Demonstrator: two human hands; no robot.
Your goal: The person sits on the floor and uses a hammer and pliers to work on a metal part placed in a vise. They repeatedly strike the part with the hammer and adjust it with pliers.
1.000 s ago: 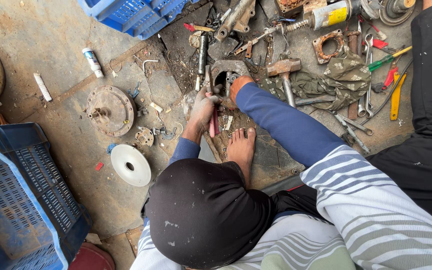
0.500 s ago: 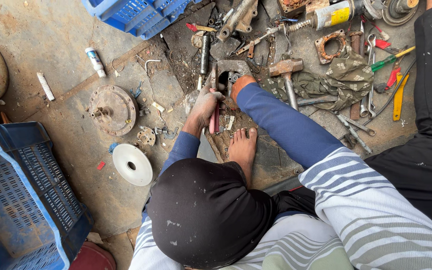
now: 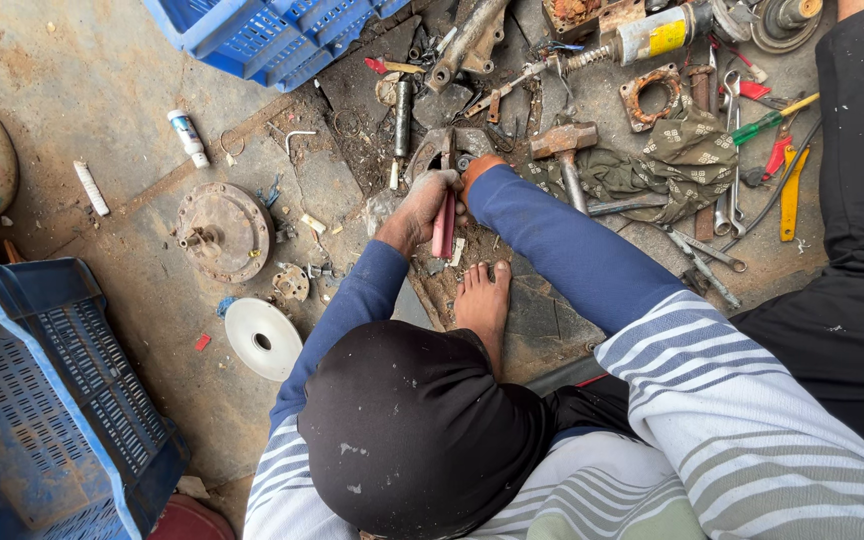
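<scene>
1. Bare, stained concrete floor [image 3: 72, 90] fills the view, strewn with tools and rusty parts; a person sits on it, seen from above, a dark cap over striped sleeves.

2. Left hand [image 3: 414, 212] is clenched round a pink-handled tool [image 3: 443, 225] — its long axis runs nearly straight away from the person, the handle end nearest the bare foot [image 3: 482, 300].

3. Right hand [image 3: 480, 168] lies just beyond and to the right of the tool, resting against a grey metal housing [image 3: 449, 150]; whether it is gripping or only steadying the part I cannot tell, since the fingers are hidden.

4. That housing sits directly ahead of both hands, touching them — the left hand's tool points into it, and both are about equally near.

5. Packages and labels:
   - a small white tube with a blue band [image 3: 189, 138] lies up left, well apart from the hands;
   - a plain white stick [image 3: 91, 187] lies further left;
   - a metal cylinder with a yellow label [image 3: 652, 36] lies at the top, beside a rusty square gasket [image 3: 654, 97].

6. Nearby: a hammer [image 3: 566, 150] on a green rag [image 3: 667, 165], a white disc [image 3: 263, 338], a rusty round flange [image 3: 222, 230], and blue crates [image 3: 32, 400] at left and top.
</scene>
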